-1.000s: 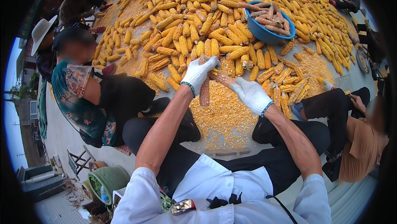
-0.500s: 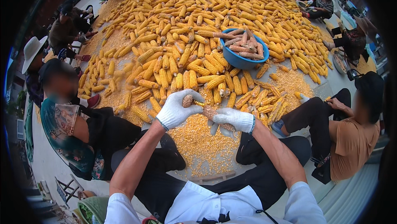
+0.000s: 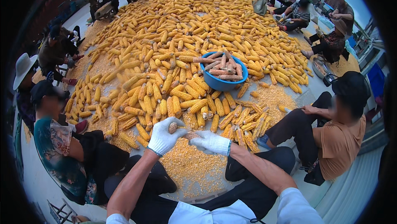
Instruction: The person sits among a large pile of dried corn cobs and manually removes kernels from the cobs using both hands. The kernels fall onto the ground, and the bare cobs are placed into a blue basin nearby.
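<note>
My left hand (image 3: 162, 138), in a white knit glove, is closed around a mostly stripped corn cob (image 3: 173, 127). A few yellow kernels still show on it near the fingertips. My right hand (image 3: 214, 141), also gloved, grips a bare reddish cob (image 3: 191, 135), its end meeting the cob in my left hand. The fingers of the right hand are partly hidden. Below both hands, loose yellow kernels (image 3: 191, 168) lie spread on the ground between my knees. Just beyond them begins a large heap of corn ears (image 3: 178, 73).
A blue basin (image 3: 223, 84) of stripped cobs (image 3: 223, 67) sits on the heap, right of centre. One person (image 3: 62, 158) sits close at my left, another (image 3: 341, 141) in a tan shirt at my right. More people sit around the heap's far edges. A grey-green bag (image 3: 259, 6) stands at the far right.
The view has tilted up, bringing more people and the far edge of the heap into sight. Both hands stay together on the cobs, which now meet more closely end to side.
</note>
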Tool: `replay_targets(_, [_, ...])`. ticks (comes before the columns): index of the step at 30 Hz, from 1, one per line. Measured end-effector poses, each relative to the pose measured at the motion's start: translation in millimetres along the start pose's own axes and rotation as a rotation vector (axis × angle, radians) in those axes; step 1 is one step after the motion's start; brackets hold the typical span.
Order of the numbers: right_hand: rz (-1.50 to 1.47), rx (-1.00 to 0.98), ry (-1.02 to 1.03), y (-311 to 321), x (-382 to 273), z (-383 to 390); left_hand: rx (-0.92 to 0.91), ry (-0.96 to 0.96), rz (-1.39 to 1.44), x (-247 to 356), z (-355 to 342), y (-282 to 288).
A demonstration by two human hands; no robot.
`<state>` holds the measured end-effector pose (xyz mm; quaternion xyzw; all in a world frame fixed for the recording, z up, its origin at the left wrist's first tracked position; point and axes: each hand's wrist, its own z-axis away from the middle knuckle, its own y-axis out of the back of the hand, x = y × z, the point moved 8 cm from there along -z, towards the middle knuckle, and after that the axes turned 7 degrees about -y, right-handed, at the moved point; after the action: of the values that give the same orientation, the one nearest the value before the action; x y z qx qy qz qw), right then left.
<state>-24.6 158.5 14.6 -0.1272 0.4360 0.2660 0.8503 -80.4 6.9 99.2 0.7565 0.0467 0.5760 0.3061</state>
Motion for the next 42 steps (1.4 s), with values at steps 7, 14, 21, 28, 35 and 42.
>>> replay_targets(7, [0.463, 0.285, 0.028, -1.0, 0.5, 5.3, 0.053, 0.215, 0.218, -44.9, -8.7, -22.8])
replay_targets(14, [-0.037, 0.050, -0.077, 12.9, -4.8, 16.5, -0.077, 0.182, 0.393, -7.8, -17.9, -5.2])
replay_targets(21, [-0.233, -0.149, -0.036, 4.3, -11.9, 26.6, -0.008, 0.240, 0.435, -18.2, -16.5, 4.0])
replay_targets(28, [-0.063, -0.053, -0.055, 5.2, -0.6, 12.2, 0.057, 0.439, 0.647, -42.6, -10.8, -4.8])
replay_targets(35, [0.012, 0.067, -0.055, 5.9, 6.6, 2.5, 0.096, 0.258, 0.081, -56.7, -16.0, 19.6])
replay_targets(42, [-0.100, 0.049, 0.028, 10.1, 5.3, 3.4, -0.084, 0.201, 0.122, -31.2, -19.1, 5.0])
